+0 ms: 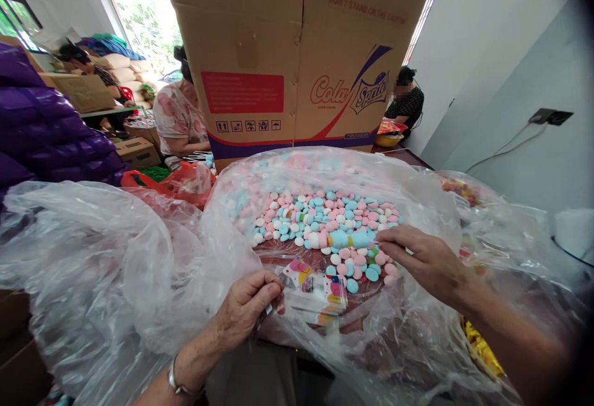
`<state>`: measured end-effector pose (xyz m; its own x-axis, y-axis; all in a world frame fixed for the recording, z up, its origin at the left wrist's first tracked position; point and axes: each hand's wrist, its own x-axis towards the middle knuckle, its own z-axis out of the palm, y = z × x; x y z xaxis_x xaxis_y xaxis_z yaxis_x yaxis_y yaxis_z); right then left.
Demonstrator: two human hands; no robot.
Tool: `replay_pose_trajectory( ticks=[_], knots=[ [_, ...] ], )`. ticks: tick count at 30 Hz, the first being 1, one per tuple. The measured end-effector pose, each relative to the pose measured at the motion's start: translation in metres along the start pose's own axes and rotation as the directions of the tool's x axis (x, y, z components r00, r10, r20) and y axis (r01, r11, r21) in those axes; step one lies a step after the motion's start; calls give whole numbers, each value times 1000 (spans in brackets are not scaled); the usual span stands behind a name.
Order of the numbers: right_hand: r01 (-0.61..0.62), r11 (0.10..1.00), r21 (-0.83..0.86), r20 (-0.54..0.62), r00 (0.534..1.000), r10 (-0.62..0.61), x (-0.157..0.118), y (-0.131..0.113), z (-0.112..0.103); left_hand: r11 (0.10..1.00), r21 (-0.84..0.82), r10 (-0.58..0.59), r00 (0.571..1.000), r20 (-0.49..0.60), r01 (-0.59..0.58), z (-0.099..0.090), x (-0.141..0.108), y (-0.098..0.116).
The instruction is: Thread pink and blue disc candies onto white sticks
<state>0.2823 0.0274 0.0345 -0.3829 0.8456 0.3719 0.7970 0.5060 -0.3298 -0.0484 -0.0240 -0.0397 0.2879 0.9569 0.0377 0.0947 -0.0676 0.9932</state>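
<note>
Pink, blue and white round candies (320, 208) lie in a heap inside a large clear plastic bag (417, 189). My right hand (417, 257) pinches the right end of a filled candy packet (346, 240), which lies level over the front of the heap. My left hand (253, 304) is closed at the left edge of some flat printed clear packets (315, 291); something small shows between its thumb and fingers, too small to name. These packets rest at the front of the dark red table top (288, 251).
A tall cardboard carton (297, 53) stands behind the heap. Crumpled plastic sheeting (106, 270) spreads at the left, beside purple packs (46, 121) and a red bag (180, 183). A person (179, 115) sits behind at the left, another (407, 106) behind at the right.
</note>
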Motion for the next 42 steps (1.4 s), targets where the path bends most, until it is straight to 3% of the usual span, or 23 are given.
replay_pose_trajectory(
  ticks=[5,17,25,33,42],
  knots=[
    [136,991,-4,-79,988,-136,-25,-7,-17,999,-14,40,994,104,-38,-1,4,3],
    [428,892,-146,-98,891,-444,-33,-12,-27,999,9,-36,973,229,35,-5,9,0],
    [408,907,-107,27,913,-408,-28,-11,-25,983,179,-81,956,283,30,-3,12,9],
    [390,915,-105,6,920,-392,-25,-4,-27,996,66,-67,967,247,52,-7,13,5],
    [386,917,-97,37,923,-384,-24,-3,-29,997,80,-1,965,263,-20,-9,16,4]
  ],
)
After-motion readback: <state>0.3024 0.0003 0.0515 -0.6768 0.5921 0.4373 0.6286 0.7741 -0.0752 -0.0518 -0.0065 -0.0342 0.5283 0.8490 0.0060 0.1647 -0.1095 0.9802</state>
